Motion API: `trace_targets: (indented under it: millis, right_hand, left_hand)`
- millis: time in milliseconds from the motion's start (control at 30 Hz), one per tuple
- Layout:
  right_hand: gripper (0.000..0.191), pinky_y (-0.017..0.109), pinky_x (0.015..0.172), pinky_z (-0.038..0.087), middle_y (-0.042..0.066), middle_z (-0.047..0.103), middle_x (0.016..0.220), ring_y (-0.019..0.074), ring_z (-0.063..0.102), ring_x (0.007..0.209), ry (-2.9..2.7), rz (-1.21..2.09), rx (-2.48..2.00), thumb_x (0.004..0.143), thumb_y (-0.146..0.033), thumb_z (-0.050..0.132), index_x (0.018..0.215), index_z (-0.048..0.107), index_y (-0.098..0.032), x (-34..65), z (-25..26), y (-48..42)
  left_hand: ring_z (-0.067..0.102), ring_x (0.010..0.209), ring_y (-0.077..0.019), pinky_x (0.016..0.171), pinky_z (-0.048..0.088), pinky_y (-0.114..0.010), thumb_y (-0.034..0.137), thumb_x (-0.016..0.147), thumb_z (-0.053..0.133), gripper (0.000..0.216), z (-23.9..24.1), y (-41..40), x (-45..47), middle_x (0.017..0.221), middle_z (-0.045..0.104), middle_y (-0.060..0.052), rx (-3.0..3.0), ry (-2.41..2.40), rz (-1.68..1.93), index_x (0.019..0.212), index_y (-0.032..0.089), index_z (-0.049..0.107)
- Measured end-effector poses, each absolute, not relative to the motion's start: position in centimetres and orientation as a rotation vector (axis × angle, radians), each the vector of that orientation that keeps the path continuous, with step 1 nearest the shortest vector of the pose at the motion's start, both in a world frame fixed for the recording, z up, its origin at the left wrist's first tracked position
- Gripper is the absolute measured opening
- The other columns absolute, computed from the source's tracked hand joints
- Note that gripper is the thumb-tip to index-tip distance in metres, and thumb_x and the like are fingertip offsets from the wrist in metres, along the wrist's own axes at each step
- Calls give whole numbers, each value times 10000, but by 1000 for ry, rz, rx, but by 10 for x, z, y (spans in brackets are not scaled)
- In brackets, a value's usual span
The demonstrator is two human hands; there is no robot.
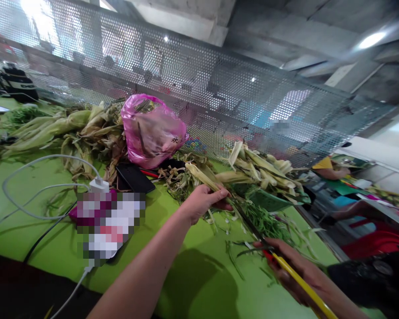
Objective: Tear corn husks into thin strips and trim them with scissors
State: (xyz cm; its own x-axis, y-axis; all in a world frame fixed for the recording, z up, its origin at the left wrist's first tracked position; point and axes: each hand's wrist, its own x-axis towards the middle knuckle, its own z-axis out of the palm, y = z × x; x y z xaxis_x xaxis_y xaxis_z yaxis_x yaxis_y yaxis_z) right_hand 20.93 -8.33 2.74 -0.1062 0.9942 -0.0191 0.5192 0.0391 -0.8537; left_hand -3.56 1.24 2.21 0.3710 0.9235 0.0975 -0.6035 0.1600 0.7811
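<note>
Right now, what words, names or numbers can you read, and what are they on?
"欢": pink plastic bag; the mark beside it is unclear.
Dark letters on the black container's pale band: too blurred to read.
Pixelated phone: nothing readable.

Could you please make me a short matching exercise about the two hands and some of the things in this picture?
Column one:
1. Left hand
2. Right hand
3. Plastic bag
4. Charger plug

Column two:
A. Pink, in front of the perforated screen
B. Holding a yellow-handled tool
C. White
D. Gripping a pale husk

Right pairs: 1-D; 2-B; 3-A; 4-C
</note>
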Motion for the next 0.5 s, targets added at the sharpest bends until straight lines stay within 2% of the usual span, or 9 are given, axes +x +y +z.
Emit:
trace_targets:
  millis: [67, 100, 200, 267, 400, 500]
  right_hand:
    - [574, 221, 358, 385, 24, 608, 685, 107, 430, 385, -1679, 1048, -1551, 695, -623, 619, 1150, 631, -274, 208, 28, -85]
    - [574, 223, 365, 392, 20, 606, 673, 108, 430, 384, -1686, 1051, -1543, 699, -622, 613, 1152, 632, -269, 208, 28, -86]
    - [509, 248, 515, 509, 65, 693, 835, 189, 619, 603, -1791, 902, -1551, 666, -544, 692, 1091, 667, -264, 210, 32, -82]
    - [485, 269, 615, 552, 76, 722, 933, 243, 675, 754, -1892, 797, -1614, 645, -495, 728, 1068, 681, -261, 210, 38, -78]
    - [506, 293, 684, 578, 53, 744, 891, 272, 703, 802, -2034, 661, -1674, 648, -502, 723, 1088, 682, -255, 211, 47, -75]
    - [499, 286, 659, 585, 21, 750, 821, 255, 711, 746, -2071, 493, -1678, 640, -528, 723, 1071, 698, -278, 212, 48, -76]
  left_hand:
    - [650, 595, -141, 724, 531, -306, 378, 661, 784, 340, 22, 12, -35, 671, 629, -19, 841, 453, 1139, 785, 104, 626]
    - [653, 593, -142, 718, 532, -302, 360, 683, 771, 312, 21, 12, -35, 672, 632, -22, 839, 456, 1135, 787, 103, 625]
    - [653, 578, -142, 707, 537, -304, 294, 748, 722, 219, 21, 12, -34, 661, 630, -22, 819, 481, 1128, 784, 104, 618]
    - [649, 565, -137, 704, 538, -306, 251, 783, 686, 163, 22, 12, -34, 662, 629, -19, 802, 503, 1126, 794, 103, 619]
    - [649, 556, -124, 697, 537, -294, 185, 834, 614, 90, 22, 13, -34, 690, 633, -18, 801, 520, 1127, 805, 100, 621]
    - [656, 566, -126, 713, 540, -299, 176, 842, 602, 85, 21, 14, -33, 703, 641, -22, 807, 518, 1125, 800, 105, 618]
